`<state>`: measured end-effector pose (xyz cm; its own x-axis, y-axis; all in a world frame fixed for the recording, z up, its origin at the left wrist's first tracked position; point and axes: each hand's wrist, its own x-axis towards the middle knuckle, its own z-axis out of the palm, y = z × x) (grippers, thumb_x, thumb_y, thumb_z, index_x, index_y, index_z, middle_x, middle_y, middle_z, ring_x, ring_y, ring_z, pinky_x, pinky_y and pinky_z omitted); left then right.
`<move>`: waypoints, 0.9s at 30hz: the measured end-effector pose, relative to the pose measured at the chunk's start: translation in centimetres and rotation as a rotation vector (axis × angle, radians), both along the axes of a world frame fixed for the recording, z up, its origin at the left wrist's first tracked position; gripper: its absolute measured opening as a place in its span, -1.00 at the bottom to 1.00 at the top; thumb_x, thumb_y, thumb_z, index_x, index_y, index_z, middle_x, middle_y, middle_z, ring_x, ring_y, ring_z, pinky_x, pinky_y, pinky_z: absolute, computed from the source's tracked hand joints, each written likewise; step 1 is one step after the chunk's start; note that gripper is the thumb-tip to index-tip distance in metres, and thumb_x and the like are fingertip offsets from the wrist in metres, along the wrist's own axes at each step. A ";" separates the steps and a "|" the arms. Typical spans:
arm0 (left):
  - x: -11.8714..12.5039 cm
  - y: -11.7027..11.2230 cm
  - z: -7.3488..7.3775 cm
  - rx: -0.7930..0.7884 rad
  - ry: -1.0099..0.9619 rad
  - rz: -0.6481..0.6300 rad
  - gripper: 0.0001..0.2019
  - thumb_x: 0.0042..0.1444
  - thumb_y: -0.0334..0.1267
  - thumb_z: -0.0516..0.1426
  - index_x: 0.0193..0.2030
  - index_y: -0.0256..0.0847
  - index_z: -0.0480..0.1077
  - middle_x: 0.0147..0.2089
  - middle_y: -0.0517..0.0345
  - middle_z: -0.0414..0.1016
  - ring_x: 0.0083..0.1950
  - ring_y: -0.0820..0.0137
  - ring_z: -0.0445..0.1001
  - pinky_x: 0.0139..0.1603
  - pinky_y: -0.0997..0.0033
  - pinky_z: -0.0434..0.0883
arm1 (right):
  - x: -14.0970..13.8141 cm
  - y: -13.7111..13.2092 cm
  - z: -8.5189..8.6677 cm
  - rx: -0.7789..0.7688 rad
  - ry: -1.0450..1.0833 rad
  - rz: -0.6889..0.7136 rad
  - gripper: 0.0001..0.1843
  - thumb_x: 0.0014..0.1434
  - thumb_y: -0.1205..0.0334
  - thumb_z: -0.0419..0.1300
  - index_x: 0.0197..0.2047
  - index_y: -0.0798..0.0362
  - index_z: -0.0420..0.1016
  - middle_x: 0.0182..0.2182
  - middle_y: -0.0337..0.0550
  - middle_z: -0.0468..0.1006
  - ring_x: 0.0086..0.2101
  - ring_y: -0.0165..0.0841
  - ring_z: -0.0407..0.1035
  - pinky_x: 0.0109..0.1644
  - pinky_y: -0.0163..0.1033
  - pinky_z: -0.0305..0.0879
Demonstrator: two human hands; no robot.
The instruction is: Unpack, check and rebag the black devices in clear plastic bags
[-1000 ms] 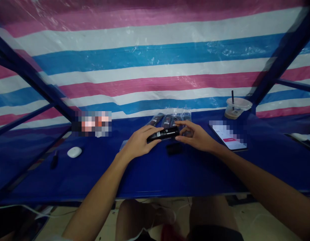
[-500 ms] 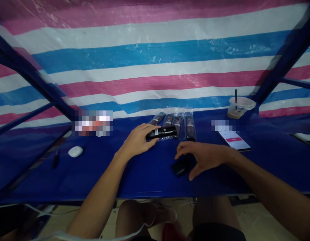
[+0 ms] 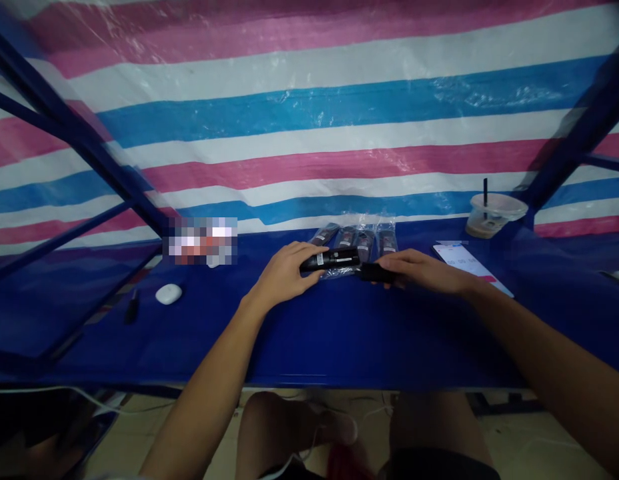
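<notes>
My left hand [image 3: 285, 270] is closed around one end of a black remote control [image 3: 342, 258] that has a white label and an open battery compartment. The remote is held above the blue table, its free end pointing right. My right hand [image 3: 422, 268] pinches a black battery cover [image 3: 373, 272] close to that free end. Whether cover and remote touch, I cannot tell. Just behind them lie several dark remotes in clear plastic bags [image 3: 364, 240], partly covered by my hands and the held remote.
To the right lie a lit phone [image 3: 464, 263] and a plastic cup with a straw [image 3: 492, 217]. A white rounded case [image 3: 168, 294] and a dark screwdriver-like tool [image 3: 132, 308] rest on the left. Blue frame bars and a striped sheet [image 3: 309, 160] bound the blue table [image 3: 319, 347].
My right hand has picked the battery cover off the table and raised it to the remote's right end. My left hand keeps its hold. The view has shifted slightly.
</notes>
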<state>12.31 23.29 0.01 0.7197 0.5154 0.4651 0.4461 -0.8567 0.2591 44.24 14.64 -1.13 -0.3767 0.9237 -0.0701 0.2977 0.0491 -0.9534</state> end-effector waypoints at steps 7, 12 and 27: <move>0.0 0.2 -0.2 0.005 -0.008 -0.007 -0.57 0.29 -0.22 0.26 0.29 -0.01 0.46 0.23 0.06 0.60 0.24 0.12 0.54 0.35 -0.15 0.39 | 0.1 1.0 -0.9 -0.258 0.426 -0.202 -0.58 0.27 0.01 0.27 0.08 0.08 0.61 -0.29 -0.07 0.57 -0.36 -0.32 0.39 -0.39 -0.25 0.19; 0.2 0.1 -0.2 0.004 -0.028 -0.041 -0.58 0.30 -0.20 0.25 0.28 -0.02 0.47 0.23 0.06 0.61 0.24 0.13 0.55 0.32 -0.11 0.41 | -0.1 1.0 -0.9 -0.275 0.451 -0.197 -0.60 0.28 0.11 0.23 0.10 0.10 0.63 -0.26 -0.03 0.59 -0.39 -0.33 0.39 -0.45 -0.27 0.21; 0.1 0.1 -0.1 0.007 -0.007 -0.006 -0.57 0.30 -0.19 0.26 0.29 -0.01 0.46 0.20 0.04 0.61 0.21 0.13 0.55 0.27 -0.08 0.44 | -0.1 0.4 0.0 -0.041 0.320 -0.224 -0.24 0.08 0.09 0.55 0.34 -0.08 0.53 -0.03 -0.04 0.64 -0.21 -0.29 0.52 -0.25 -0.22 0.46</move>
